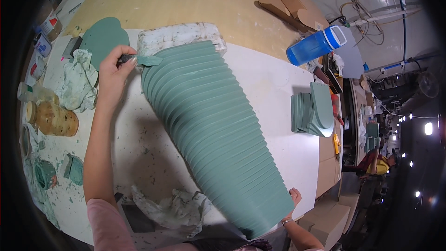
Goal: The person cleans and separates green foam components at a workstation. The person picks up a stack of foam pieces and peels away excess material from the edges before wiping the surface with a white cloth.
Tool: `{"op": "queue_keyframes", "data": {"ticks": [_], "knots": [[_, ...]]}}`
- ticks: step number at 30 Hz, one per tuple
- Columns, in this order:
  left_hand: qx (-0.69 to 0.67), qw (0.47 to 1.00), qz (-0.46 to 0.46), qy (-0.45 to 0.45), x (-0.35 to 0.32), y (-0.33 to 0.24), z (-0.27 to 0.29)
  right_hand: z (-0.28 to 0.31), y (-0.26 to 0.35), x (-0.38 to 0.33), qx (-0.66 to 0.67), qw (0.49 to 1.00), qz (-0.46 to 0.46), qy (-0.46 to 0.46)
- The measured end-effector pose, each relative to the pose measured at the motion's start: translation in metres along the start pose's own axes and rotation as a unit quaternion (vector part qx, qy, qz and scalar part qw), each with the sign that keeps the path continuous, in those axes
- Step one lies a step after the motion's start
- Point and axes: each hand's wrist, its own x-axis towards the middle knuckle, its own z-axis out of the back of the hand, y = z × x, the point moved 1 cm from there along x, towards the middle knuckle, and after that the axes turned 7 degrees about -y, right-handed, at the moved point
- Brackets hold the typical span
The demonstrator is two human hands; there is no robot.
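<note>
A long row of overlapping green panels (pixel 209 130) with rounded edges runs slantwise across the white table, like a fanned-out stack. At its far left end my left hand (pixel 117 67) is closed round the dark handle of a putty knife (pixel 147 61). Green paste coats the blade, which touches or hovers just over the edge of the end panel. My right hand (pixel 293 201) grips the near right edge of the row, its fingers partly hidden behind the panels. Under the row's far end sits a white, stained wrapped block (pixel 181 35).
A smaller stack of green pieces (pixel 312 111) and a blue water bottle (pixel 312 46) stand at right. Jars (pixel 55 118), crumpled rags (pixel 80 81) and a round green sheet (pixel 106 37) lie at left. Another rag (pixel 179 211) lies near me. A person (pixel 378 165) appears far right.
</note>
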Motion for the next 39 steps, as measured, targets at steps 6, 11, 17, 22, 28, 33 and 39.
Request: {"op": "queue_keyframes", "data": {"ticks": [6,11,17,22,28,33,39], "knots": [[0.03,0.999,0.022,0.003,0.002,-0.016,-0.006,0.002,0.013,0.001,0.015,1.0,-0.004,-0.013],[0.001,1.0,-0.012,-0.011,0.002,-0.005,-0.004,0.004,0.019,0.001,-0.031,0.999,0.023,-0.004],[0.018,0.999,-0.023,-0.018,0.002,-0.003,-0.001,0.004,0.016,0.001,-0.031,0.998,0.055,0.0],[-0.012,0.999,0.01,-0.033,0.001,-0.013,-0.008,0.004,0.014,0.001,-0.009,1.0,0.003,0.004],[0.056,0.997,-0.056,0.017,0.016,-0.006,-0.025,0.002,0.009,0.0,-0.015,1.0,0.015,0.001],[0.048,0.998,-0.045,0.009,0.016,-0.018,-0.032,-0.004,0.005,-0.001,0.122,0.984,-0.131,-0.002],[0.038,0.997,-0.065,0.0,0.019,-0.016,-0.036,0.001,0.006,0.0,0.029,0.999,-0.03,0.002]]}}
